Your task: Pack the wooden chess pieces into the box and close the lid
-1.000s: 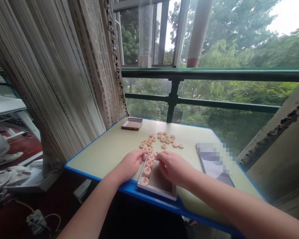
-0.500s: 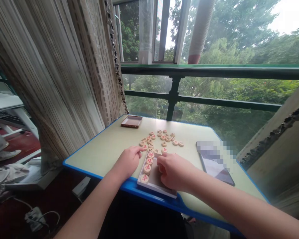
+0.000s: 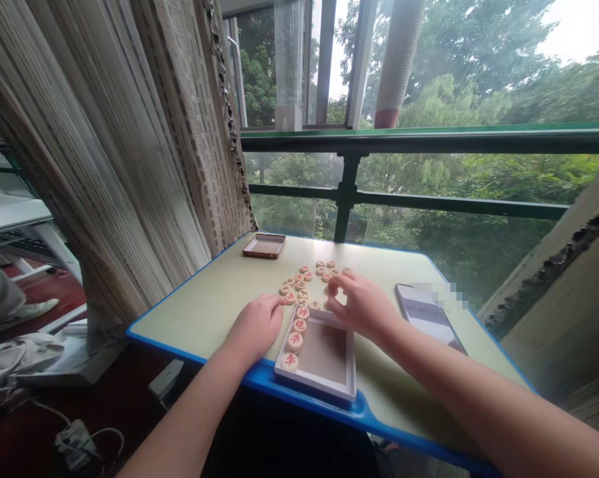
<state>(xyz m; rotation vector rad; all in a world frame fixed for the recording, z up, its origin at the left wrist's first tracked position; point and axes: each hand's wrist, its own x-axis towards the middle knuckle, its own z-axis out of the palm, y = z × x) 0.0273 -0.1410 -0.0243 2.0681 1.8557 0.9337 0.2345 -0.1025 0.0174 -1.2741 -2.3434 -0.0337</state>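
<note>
An open shallow box (image 3: 353, 372) lies at the table's near edge. Along its left side stands a column of round wooden Chinese chess pieces with red characters, topped by one piece (image 3: 303, 312). My left hand (image 3: 257, 326) rests on the table left of the box, its forefinger stretched to a red-marked piece (image 3: 290, 297). Over the loose pieces just beyond the box's far right corner is my right hand (image 3: 362, 304). Its thumb and forefinger are curved, with a gap between them; their tips cover pieces there, and I see nothing held.
More pieces (image 3: 308, 276) lie scattered beyond the box. A brown-edged box lid or tray (image 3: 264, 245) sits at the far left corner. On the right lies a phone (image 3: 426, 322), its screen partly blurred. A blue rim (image 3: 180, 348) edges the table; a curtain (image 3: 145, 133) hangs at left.
My right hand has moved out of the box, away from me, to the loose pieces, and its fingers have spread. My left hand stays nearly in place.
</note>
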